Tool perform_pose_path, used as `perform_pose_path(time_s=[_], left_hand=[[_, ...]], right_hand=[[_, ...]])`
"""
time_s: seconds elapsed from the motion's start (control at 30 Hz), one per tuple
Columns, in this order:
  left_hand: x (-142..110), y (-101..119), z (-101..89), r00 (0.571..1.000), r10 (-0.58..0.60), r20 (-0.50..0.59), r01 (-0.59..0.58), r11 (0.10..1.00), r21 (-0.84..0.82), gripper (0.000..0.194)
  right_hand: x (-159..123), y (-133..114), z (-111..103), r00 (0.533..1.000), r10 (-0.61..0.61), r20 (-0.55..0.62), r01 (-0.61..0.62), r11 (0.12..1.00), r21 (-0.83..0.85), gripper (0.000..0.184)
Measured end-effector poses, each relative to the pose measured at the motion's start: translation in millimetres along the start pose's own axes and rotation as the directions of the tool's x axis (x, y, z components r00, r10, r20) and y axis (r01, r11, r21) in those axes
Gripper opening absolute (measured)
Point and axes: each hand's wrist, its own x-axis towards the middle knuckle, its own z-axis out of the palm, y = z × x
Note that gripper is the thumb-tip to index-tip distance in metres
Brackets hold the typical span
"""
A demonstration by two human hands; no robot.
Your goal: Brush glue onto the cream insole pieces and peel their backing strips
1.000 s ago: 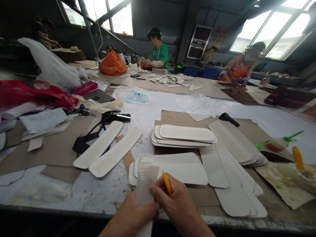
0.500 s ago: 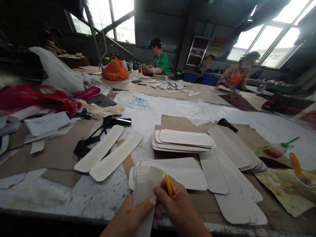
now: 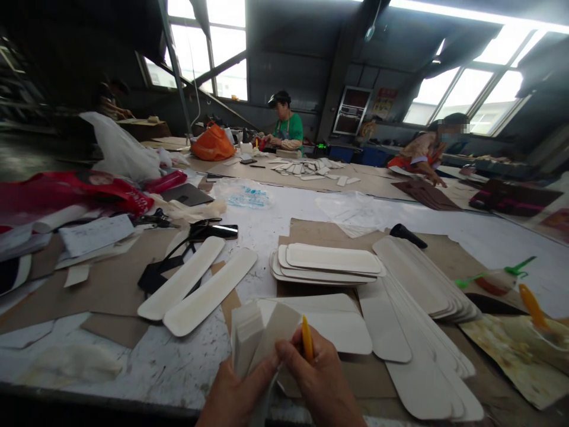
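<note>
A bundle of narrow pale strips (image 3: 246, 335) stands up in my left hand (image 3: 237, 385), with my thumb pressed across its front. The front strip (image 3: 278, 329) fans out to the right, and the thumb of my right hand (image 3: 320, 370) pinches its edge. Tucked in my right fingers is a yellow tool handle (image 3: 307, 339); its working end is hidden. Just beyond my hands lie flat white rounded panels (image 3: 333, 320). Behind them sits a pile of padded white panels (image 3: 333, 258). Two long padded strips (image 3: 208, 290) lie to the left.
Fanned pale panels (image 3: 422, 356) cover the right side, near a glue-stained sheet (image 3: 502, 356) and a bottle with a green nozzle (image 3: 495, 281). A phone (image 3: 226, 231), papers (image 3: 95, 237) and bags lie left. Co-workers sit across the table, one in a green shirt (image 3: 293, 127).
The front strip has spread further from the bundle, towards the right. My view has tipped up slightly. The co-worker at the right has leaned and stretched an arm over the dark brown pieces.
</note>
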Motion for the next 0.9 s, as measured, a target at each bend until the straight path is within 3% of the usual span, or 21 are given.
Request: perform_pose_path(time_s=[0.07,0.27,0.37,0.5,0.6,0.77,0.83,0.9], left_hand=[[-1,-2,0.1,1.0,-0.006,-0.005,0.006,1.0,0.026,0.06],[-2,0,-6.2,0.974,-0.127,0.189,0.14,0.988,-0.06,0.051],[-5,5,-6.1,0.975,-0.169,0.145,0.187,0.975,-0.12,0.046],[-6,7,0.8,0.991,-0.081,0.107,0.101,0.975,-0.197,0.04],[-6,6,6.2,0.997,-0.077,0.002,0.076,0.976,-0.203,0.049],[-11,-2,11.0,0.977,-0.063,-0.205,0.064,0.998,-0.003,0.049],[-14,-11,11.0,0.979,-0.038,-0.202,0.058,0.994,0.094,0.045],[-15,-24,8.4,0.992,0.0,-0.13,0.029,0.974,0.223,0.041]], right_hand=[[-1,0,-1,0.999,-0.051,0.001,0.051,0.997,-0.056,0.026],[-3,-3,-7,0.987,-0.073,0.143,0.081,0.995,-0.05,0.026],[-3,-5,-10,0.981,-0.102,0.164,0.112,0.992,-0.054,0.028],[-2,-5,-10,0.986,-0.094,0.14,0.093,0.996,0.012,0.033],[-3,-3,-7,0.993,-0.062,0.099,0.057,0.997,0.062,0.036],[-10,10,2,1.0,-0.019,0.006,0.018,0.991,0.134,0.038],[-15,18,1,0.999,0.035,-0.019,-0.032,0.988,0.153,0.039],[-18,24,-7,0.993,0.111,-0.045,-0.103,0.983,0.153,0.041]])
